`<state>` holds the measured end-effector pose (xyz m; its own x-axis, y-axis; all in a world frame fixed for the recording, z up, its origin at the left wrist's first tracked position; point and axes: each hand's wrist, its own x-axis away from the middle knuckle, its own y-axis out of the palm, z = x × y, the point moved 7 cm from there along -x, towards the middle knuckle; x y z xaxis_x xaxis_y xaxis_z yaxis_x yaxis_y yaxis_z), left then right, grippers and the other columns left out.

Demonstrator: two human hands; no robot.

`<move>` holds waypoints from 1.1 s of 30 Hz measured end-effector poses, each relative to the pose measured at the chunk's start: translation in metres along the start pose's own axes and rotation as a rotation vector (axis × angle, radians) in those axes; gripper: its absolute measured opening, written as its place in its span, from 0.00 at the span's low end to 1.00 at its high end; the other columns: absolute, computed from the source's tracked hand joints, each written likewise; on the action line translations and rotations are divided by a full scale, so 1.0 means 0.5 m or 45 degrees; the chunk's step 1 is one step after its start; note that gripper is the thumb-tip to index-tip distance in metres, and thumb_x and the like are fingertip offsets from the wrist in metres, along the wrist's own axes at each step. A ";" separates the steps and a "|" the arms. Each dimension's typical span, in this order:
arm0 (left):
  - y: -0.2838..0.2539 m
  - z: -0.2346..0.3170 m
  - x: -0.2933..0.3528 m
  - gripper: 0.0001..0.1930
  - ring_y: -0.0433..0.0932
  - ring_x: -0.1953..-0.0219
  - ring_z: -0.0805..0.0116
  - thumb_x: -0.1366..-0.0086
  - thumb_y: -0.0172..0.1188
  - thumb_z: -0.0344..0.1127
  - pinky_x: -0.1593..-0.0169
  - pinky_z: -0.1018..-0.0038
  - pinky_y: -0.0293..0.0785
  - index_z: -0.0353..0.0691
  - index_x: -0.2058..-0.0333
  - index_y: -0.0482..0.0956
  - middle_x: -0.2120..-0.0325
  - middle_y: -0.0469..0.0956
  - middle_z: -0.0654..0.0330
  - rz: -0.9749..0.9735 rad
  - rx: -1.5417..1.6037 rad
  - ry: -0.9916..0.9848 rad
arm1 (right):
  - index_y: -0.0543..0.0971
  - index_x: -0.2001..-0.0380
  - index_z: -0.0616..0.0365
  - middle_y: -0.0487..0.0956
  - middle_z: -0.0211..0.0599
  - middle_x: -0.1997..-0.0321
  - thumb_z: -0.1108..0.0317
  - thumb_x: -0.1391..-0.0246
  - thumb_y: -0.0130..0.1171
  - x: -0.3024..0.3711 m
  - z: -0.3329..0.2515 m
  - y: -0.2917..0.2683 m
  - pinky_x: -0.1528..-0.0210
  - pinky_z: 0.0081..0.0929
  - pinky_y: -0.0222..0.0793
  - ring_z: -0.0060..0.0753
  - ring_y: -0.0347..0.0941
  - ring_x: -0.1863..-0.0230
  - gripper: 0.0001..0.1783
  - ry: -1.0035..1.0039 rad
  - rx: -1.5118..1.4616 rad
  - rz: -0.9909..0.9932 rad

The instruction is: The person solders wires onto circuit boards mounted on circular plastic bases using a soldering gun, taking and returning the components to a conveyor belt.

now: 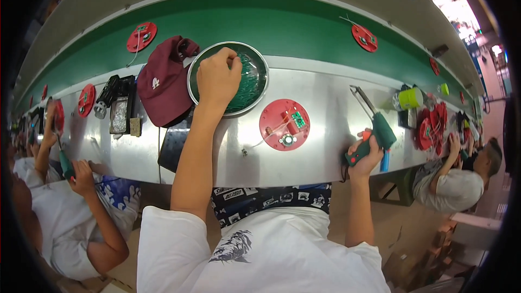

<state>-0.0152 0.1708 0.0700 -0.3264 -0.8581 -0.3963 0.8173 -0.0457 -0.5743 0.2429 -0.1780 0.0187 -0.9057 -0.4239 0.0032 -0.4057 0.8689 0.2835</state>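
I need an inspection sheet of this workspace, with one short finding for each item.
Surface: shiny metal bench, with a green strip behind it.
Job's things: red disc with a green circuit board lies on the bench; round bowl holds contents too small to identify.
Clutter: maroon cap beside the bowl; dark flat object near the cap.
Hands: left hand is over the bowl, its grip unclear; right hand holds a green-and-red tool.
Cables: pale wire from the disc; dark cord below the tool.
Surroundings: a co-worker on the left, another on the right.
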 end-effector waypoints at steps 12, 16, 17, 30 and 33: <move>0.021 0.003 0.009 0.08 0.83 0.65 0.49 0.38 0.62 0.35 0.59 0.60 0.77 0.37 0.65 0.84 0.70 0.84 0.51 -0.049 -0.028 0.078 | 0.73 0.55 0.66 0.77 0.43 0.65 0.61 0.37 0.53 -0.005 0.003 -0.025 0.83 0.28 0.66 0.28 0.69 0.84 0.17 -0.032 -0.119 0.036; 0.016 0.000 0.005 0.09 0.83 0.65 0.49 0.39 0.61 0.36 0.58 0.60 0.77 0.37 0.65 0.84 0.70 0.84 0.52 -0.073 -0.058 0.044 | 0.73 0.55 0.66 0.77 0.43 0.66 0.62 0.37 0.54 -0.001 0.000 -0.023 0.82 0.28 0.68 0.28 0.70 0.83 0.17 -0.024 -0.147 0.029; 0.014 -0.002 0.005 0.09 0.83 0.65 0.49 0.39 0.61 0.36 0.58 0.60 0.77 0.37 0.65 0.84 0.70 0.84 0.52 -0.074 -0.060 0.024 | 0.73 0.56 0.66 0.77 0.43 0.66 0.62 0.37 0.54 0.000 0.003 -0.022 0.82 0.28 0.68 0.28 0.70 0.83 0.16 -0.013 -0.149 0.018; -0.001 0.052 0.011 0.08 0.82 0.69 0.54 0.38 0.59 0.31 0.61 0.63 0.76 0.32 0.66 0.81 0.72 0.82 0.49 0.004 0.063 0.221 | 0.74 0.55 0.67 0.78 0.44 0.65 0.61 0.38 0.54 0.002 -0.002 -0.008 0.83 0.25 0.66 0.26 0.69 0.84 0.17 -0.009 -0.099 -0.111; 0.002 0.073 0.023 0.06 0.82 0.70 0.54 0.36 0.58 0.29 0.63 0.64 0.76 0.31 0.65 0.81 0.72 0.82 0.48 -0.013 0.100 0.271 | 0.74 0.55 0.68 0.79 0.45 0.64 0.62 0.38 0.54 0.003 0.001 -0.008 0.83 0.25 0.67 0.27 0.70 0.84 0.18 -0.010 -0.099 -0.105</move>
<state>-0.0007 0.1423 0.0908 -0.4209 -0.7306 -0.5376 0.8452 -0.1006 -0.5250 0.2432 -0.1819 0.0170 -0.8707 -0.4909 -0.0309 -0.4684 0.8085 0.3562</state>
